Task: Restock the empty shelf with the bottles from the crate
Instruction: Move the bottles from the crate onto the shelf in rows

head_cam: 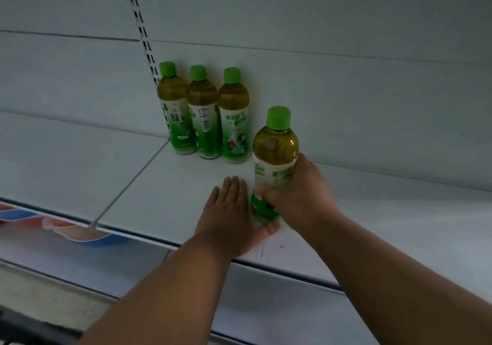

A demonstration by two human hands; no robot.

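Three green-capped tea bottles (pixel 202 112) stand upright in a row at the back of the white shelf (pixel 165 190), against the rear panel. A fourth tea bottle (pixel 274 152) is upright nearer the front, to the right of the row. My right hand (pixel 300 192) is wrapped around its labelled middle. My left hand (pixel 231 216) lies flat beside the bottle's base, fingers extended, thumb under or against the bottom. The crate is not in view.
A slotted upright rail (pixel 141 27) runs down the back panel behind the left bottle. A seam (pixel 133 179) divides the shelf into two boards. A red, white and blue price strip (pixel 61 227) hangs under the front edge at left. The shelf continues rightwards.
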